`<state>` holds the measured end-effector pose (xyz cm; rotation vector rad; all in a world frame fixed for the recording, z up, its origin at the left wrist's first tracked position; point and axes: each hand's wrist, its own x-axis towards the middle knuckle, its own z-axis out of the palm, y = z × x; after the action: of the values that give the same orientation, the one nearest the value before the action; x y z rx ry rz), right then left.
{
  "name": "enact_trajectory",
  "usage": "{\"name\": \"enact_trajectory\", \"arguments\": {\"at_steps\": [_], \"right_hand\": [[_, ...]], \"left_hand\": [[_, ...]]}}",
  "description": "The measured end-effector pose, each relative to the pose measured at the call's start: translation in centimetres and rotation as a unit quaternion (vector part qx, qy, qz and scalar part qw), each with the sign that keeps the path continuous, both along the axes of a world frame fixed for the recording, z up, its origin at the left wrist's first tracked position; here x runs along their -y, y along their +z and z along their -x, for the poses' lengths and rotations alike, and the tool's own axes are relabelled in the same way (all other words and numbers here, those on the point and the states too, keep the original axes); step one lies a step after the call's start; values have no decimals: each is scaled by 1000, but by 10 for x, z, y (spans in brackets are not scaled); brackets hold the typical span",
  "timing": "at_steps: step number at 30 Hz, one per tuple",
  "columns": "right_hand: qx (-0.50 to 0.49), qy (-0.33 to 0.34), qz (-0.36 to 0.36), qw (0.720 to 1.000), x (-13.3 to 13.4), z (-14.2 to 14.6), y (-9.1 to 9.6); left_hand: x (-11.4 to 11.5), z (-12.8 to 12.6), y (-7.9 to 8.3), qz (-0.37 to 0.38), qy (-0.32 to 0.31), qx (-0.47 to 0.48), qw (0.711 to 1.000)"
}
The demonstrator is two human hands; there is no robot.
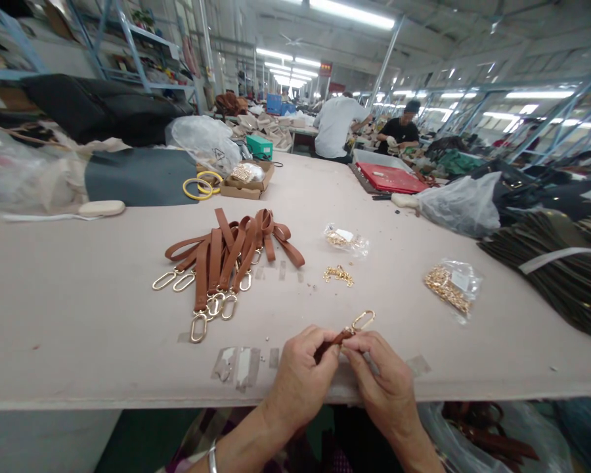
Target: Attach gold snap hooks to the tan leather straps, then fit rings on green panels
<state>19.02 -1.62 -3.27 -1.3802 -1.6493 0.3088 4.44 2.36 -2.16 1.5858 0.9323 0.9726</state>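
Near the table's front edge, my left hand [308,364] pinches a brown leather strap [342,336] that has a gold oval clasp [364,320] at its far end. My right hand [381,371] closes its fingertips on the same strap, just below the clasp; whether a small part sits between them is hidden. Left of my hands lies a pile of finished-looking brown straps [226,253] with gold oval clasps. Beyond my hands is a small heap of loose gold hardware [339,275], with a clear bag of gold pieces [345,240] behind it.
Another bag of gold hardware [453,287] lies to the right, beside a stack of dark leather pieces [551,269]. A cardboard box [249,187], yellow rings [201,186] and a red tray [391,177] stand farther back. Bits of tape [246,366] stick to the tabletop. Two people work beyond.
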Motion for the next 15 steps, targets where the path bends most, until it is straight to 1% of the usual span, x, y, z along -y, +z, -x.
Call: {"name": "enact_trajectory", "arguments": {"at_steps": [2,4,6,7,9,11,13,15], "right_hand": [[-50,-59,20,997,2,5,-7],[-139,-102,46,984,5,9,-13],[-221,-107,73,967,9,9,-17],[-240,-98,89,962,11,8,-19],[-230,-80,114,963,16,2,-23],[-203,-81,128,968,22,-4,-26],[-205,-105,123,965,31,-7,-27],[-222,-152,106,957,42,-6,-24]], "left_hand": [[1,1,0,-6,-4,3,1000],[3,3,2,-13,-5,0,1000],[5,5,4,-15,-13,-2,1000],[6,5,5,-13,-18,0,1000],[8,2,6,-6,-32,3,999],[10,-4,7,2,-44,-4,999],[16,-11,9,7,-59,-35,998],[24,-15,11,6,-77,-78,994]]}}
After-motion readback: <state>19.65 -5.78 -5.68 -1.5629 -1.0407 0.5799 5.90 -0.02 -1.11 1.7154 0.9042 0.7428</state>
